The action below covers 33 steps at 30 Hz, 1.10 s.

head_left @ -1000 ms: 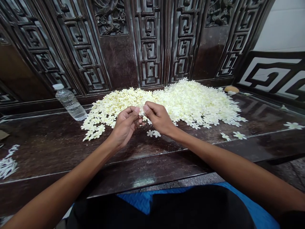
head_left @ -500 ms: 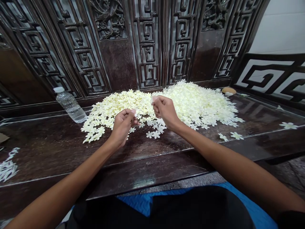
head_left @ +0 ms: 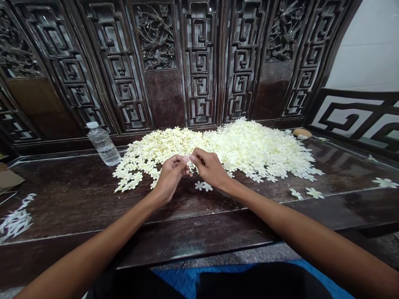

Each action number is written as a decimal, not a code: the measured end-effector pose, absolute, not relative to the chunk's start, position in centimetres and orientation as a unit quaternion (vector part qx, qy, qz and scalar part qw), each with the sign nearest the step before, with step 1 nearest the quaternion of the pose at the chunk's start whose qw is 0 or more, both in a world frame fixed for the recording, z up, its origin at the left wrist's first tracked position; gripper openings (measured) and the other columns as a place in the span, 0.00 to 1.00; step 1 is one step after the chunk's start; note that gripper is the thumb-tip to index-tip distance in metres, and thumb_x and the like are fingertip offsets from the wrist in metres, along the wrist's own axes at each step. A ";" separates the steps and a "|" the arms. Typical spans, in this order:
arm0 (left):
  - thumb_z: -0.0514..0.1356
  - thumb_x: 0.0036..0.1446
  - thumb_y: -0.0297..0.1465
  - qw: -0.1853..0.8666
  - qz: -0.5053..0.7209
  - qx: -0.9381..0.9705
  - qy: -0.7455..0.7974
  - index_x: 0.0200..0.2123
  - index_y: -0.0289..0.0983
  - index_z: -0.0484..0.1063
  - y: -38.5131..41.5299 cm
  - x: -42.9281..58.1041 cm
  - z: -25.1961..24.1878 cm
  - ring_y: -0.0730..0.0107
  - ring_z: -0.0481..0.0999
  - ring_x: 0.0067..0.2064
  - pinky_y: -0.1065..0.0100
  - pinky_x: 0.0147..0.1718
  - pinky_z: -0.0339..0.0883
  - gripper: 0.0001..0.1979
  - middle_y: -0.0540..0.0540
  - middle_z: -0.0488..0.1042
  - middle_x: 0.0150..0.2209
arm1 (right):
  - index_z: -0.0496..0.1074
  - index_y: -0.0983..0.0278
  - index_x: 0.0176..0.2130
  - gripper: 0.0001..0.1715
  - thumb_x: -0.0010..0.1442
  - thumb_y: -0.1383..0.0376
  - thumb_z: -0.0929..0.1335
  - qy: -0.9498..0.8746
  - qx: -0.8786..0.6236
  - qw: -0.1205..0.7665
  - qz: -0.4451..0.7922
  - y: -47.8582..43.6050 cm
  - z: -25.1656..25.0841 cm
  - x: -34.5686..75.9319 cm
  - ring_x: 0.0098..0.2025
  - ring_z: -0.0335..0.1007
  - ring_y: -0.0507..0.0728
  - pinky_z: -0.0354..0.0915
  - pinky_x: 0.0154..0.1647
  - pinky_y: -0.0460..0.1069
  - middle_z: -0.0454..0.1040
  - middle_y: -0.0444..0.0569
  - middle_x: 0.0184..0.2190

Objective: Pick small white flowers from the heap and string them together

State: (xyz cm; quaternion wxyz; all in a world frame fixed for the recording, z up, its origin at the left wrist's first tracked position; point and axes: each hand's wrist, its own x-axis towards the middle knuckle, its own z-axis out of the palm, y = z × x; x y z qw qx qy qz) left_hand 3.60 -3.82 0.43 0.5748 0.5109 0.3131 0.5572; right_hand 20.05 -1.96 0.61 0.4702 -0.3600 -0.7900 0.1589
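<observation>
A big heap of cream-white paper flowers [head_left: 237,145] lies on the dark wooden bench [head_left: 77,195] against the carved back. My left hand [head_left: 171,176] and my right hand [head_left: 209,168] meet just in front of the heap. Both are closed in a pinch on one small white flower [head_left: 186,159] held between their fingertips. A couple of loose flowers [head_left: 203,186] lie on the wood right under my right hand.
A clear plastic water bottle [head_left: 103,143] stands at the left of the heap. White scraps [head_left: 17,220] lie at the far left edge. Stray flowers [head_left: 307,192] sit to the right. A small tan object [head_left: 301,133] rests at the back right corner.
Half a second ago my hands were apart, the right one raised over the heap. They have come back together and pinch one flower between them. The view has tilted up slightly.
</observation>
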 end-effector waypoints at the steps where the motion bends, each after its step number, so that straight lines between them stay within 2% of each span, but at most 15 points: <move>1: 0.73 0.54 0.44 0.581 0.556 0.508 0.309 0.31 0.35 0.70 -3.9 3.7 0.6 0.74 0.70 0.29 0.69 0.34 0.70 0.20 0.51 0.69 0.27 | 0.62 0.62 0.32 0.22 0.74 0.52 0.62 -0.790 -0.355 0.473 0.163 -1.9 0.6 20.2 0.26 0.54 0.51 0.50 0.31 0.48 0.60 0.39 0.23; 7: 0.75 0.52 0.43 0.600 0.561 0.488 0.296 0.31 0.35 0.69 -4.0 3.8 0.9 0.75 0.68 0.28 0.69 0.33 0.71 0.22 0.51 0.68 0.26 | 0.62 0.62 0.31 0.25 0.73 0.47 0.62 -0.779 -0.339 0.487 0.203 -1.7 0.7 20.2 0.27 0.55 0.52 0.51 0.31 0.48 0.60 0.40 0.24; 19: 0.71 0.58 0.42 0.604 0.543 0.507 0.288 0.34 0.37 0.68 -4.2 3.5 1.0 0.75 0.68 0.29 0.68 0.34 0.73 0.19 0.52 0.67 0.27 | 0.63 0.61 0.32 0.28 0.71 0.42 0.63 -0.753 -0.315 0.497 0.295 -1.8 0.6 20.3 0.29 0.56 0.52 0.53 0.31 0.47 0.61 0.41 0.24; 28: 0.68 0.60 0.40 0.602 0.539 0.511 0.294 0.36 0.38 0.67 -3.9 3.3 0.5 0.74 0.69 0.30 0.68 0.35 0.73 0.15 0.52 0.67 0.28 | 0.62 0.61 0.31 0.29 0.68 0.41 0.66 -0.720 -0.301 0.510 0.363 -1.7 0.4 20.1 0.25 0.55 0.50 0.52 0.26 0.46 0.61 0.40 0.22; 33: 0.66 0.56 0.34 0.617 0.555 0.457 0.321 0.33 0.38 0.65 -3.7 3.3 0.7 0.71 0.74 0.33 0.67 0.34 0.75 0.11 0.51 0.67 0.31 | 0.59 0.60 0.30 0.29 0.65 0.41 0.70 -0.672 -0.253 0.512 0.471 -1.4 0.6 20.0 0.19 0.48 0.47 0.49 0.21 0.45 0.53 0.35 0.19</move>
